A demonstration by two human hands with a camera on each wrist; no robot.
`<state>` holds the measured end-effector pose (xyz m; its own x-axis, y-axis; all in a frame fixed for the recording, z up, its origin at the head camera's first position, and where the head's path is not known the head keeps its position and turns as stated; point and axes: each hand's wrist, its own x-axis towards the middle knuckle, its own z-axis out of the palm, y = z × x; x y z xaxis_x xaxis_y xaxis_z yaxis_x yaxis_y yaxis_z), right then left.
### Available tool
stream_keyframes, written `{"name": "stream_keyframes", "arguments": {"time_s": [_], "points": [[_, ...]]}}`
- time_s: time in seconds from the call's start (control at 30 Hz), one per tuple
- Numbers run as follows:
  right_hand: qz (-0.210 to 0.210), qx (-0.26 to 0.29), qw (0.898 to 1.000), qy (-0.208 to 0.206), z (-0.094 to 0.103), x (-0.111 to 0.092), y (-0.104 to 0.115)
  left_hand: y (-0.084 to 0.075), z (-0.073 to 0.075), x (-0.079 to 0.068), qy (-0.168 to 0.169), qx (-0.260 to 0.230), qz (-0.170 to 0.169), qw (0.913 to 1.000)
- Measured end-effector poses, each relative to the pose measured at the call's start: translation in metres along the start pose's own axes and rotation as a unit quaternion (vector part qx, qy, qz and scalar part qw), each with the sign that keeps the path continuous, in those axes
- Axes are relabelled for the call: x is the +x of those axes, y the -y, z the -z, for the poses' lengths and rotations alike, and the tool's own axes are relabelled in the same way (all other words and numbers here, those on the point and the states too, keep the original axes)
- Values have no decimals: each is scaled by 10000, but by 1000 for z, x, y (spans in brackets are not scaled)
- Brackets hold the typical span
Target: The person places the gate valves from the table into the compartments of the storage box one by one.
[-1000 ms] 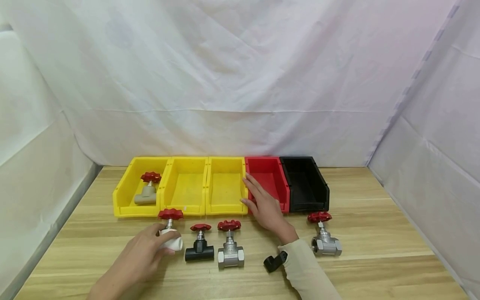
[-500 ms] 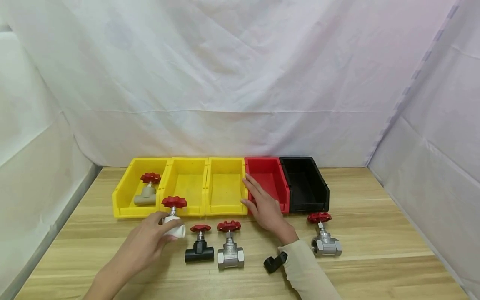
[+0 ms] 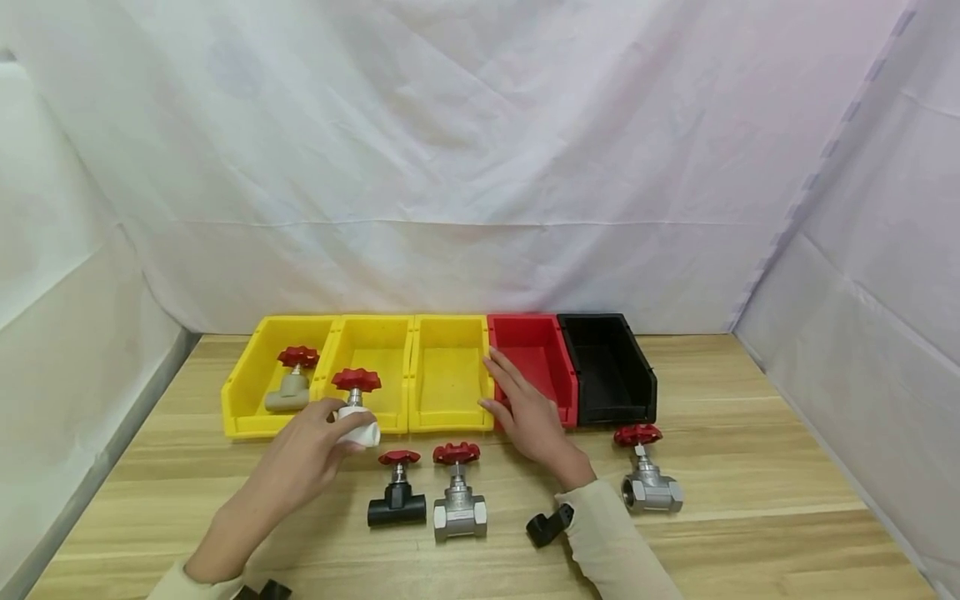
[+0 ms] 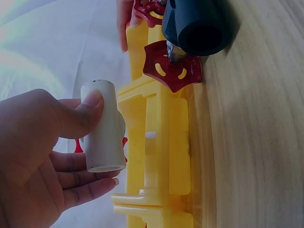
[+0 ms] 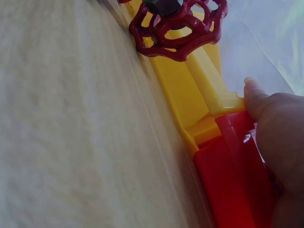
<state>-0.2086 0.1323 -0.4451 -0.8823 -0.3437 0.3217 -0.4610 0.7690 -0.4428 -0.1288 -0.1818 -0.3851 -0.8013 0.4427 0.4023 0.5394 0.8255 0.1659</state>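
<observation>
My left hand holds a white plastic valve with a red handwheel, close over the front of the second yellow bin. In the left wrist view, the thumb lies across the white valve's tube and the fingers are behind it. My right hand rests over the red bin, fingers extended to the edge it shares with the third yellow bin. A black valve and a metal valve stand on the table between the hands, both with red handwheels.
A beige valve lies in the leftmost yellow bin. At the row's right end is a black bin. Another metal valve stands on the wooden table at right. White cloth closes off the back and sides.
My left hand has lifted the white valve and carried it forward and slightly right, up to the second yellow bin. The right hand has stayed in place.
</observation>
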Motion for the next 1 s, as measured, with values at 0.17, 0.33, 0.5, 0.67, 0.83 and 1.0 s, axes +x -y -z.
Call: {"name": "stream_keyframes", "arguments": {"time_s": [0.17,0.33,0.5,0.67,0.83,1.0], "points": [[-3,-22,10000,-3,-1,0,1,6,-3,8,1,19,38,10000],[-18,-19,10000,-29,-1,0,2,9,-4,16,-74,-4,-52,10000],[-37,-19,10000,-18,0,1,1,10,-7,25,-114,32,-101,9999],[-21,-21,10000,-13,0,1,1,14,-13,32,-26,72,-11,10000],[3,-30,10000,-10,0,0,1,18,-16,39,-2,46,110,9999],[7,20,10000,-8,1,0,2,21,-20,47,93,58,223,9997]]}}
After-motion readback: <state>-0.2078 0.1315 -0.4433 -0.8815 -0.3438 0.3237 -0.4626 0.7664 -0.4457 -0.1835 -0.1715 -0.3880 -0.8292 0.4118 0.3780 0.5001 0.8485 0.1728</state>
